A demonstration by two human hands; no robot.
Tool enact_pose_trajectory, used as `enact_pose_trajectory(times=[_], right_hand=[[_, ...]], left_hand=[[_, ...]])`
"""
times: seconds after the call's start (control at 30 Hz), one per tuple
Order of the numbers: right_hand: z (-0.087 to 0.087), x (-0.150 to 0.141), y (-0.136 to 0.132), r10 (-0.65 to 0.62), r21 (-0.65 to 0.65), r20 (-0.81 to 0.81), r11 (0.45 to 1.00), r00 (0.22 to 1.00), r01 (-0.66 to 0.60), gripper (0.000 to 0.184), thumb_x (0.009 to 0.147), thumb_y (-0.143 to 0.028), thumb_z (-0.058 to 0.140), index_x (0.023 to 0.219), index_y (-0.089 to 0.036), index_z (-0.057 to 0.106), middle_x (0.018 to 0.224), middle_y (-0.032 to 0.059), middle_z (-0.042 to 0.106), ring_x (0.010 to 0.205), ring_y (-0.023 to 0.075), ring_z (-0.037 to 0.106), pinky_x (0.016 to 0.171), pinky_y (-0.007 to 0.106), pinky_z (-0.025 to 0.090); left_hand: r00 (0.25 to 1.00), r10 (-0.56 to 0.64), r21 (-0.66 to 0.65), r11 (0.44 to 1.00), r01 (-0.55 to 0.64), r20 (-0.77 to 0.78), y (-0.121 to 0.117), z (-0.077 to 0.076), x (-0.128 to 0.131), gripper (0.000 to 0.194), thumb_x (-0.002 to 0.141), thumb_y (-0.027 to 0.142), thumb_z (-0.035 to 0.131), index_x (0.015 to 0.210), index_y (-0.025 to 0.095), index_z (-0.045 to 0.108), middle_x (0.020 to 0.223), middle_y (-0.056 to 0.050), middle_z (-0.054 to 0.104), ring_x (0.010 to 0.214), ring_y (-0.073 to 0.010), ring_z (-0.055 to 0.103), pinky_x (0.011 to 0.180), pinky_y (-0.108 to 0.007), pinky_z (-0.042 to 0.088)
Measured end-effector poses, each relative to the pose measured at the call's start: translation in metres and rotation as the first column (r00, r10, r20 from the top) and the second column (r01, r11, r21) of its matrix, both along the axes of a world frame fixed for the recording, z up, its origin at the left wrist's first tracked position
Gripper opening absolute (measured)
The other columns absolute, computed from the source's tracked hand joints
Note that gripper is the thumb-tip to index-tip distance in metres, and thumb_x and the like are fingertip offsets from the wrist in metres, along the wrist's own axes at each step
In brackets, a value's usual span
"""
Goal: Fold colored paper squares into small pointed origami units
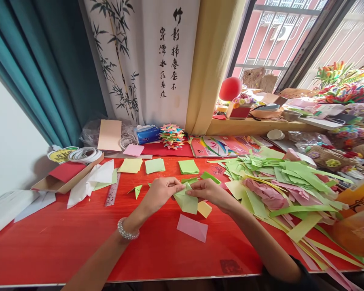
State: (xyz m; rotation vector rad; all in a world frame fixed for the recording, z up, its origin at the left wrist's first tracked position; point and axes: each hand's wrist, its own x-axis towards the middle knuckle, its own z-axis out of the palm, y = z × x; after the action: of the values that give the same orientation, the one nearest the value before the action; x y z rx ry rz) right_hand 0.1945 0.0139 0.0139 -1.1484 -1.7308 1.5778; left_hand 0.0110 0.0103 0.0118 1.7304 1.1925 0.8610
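Observation:
My left hand (pixel 163 195) and my right hand (pixel 211 192) meet over the middle of the red table. Between them is a light green sheet of paper (pixel 188 203), partly folded to a point at its top. Fingertips of both hands pinch its upper corners, one on each side. Just below lie a small yellow paper (pixel 204 209) and a pink paper rectangle (pixel 193 228). A folded green paper piece (pixel 136 190) rests left of my left hand. Behind my fingers, more green paper is partly hidden.
Square paper stacks in yellow (pixel 131 165), pale green (pixel 155 165) and green (pixel 188 166) line the back. A ruler (pixel 111 192) lies left. Paper strips and scraps (pixel 291 178) are heaped right. A spiky colourful paper ball (pixel 172 136) stands behind, beside a blue tissue pack (pixel 147 134).

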Motion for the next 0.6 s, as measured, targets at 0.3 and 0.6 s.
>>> enact_pose_trajectory(times=[0.3, 0.6], right_hand=[[0.0007, -0.0004, -0.0021, 0.019, -0.021, 0.044, 1.0, 0.999, -0.018, 0.025, 0.065, -0.033, 0.066, 0.056, -0.013, 0.055, 0.054, -0.0034, 0.045, 0.052, 0.0069, 0.042, 0.051, 0.02, 0.038], [-0.0036, 0.0022, 0.0029, 0.05, -0.023, 0.05, 0.999, 0.997, -0.049, 0.025, 0.065, -0.032, 0.064, 0.054, -0.013, 0.051, 0.054, -0.0037, 0.044, 0.053, 0.0076, 0.043, 0.053, 0.021, 0.039]], left_hand=[[0.998, -0.044, 0.008, 0.999, 0.044, -0.05, -0.0014, -0.0012, 0.0012, 0.028, 0.074, 0.043, 0.055, 0.066, 0.017, 0.062, 0.058, 0.001, 0.055, 0.054, -0.0109, 0.047, 0.049, -0.02, 0.035], [0.996, -0.065, 0.001, 0.998, 0.065, -0.067, -0.0024, 0.0019, 0.0004, 0.027, 0.074, 0.041, 0.055, 0.066, 0.017, 0.061, 0.059, 0.002, 0.054, 0.056, -0.0104, 0.045, 0.051, -0.02, 0.035]])
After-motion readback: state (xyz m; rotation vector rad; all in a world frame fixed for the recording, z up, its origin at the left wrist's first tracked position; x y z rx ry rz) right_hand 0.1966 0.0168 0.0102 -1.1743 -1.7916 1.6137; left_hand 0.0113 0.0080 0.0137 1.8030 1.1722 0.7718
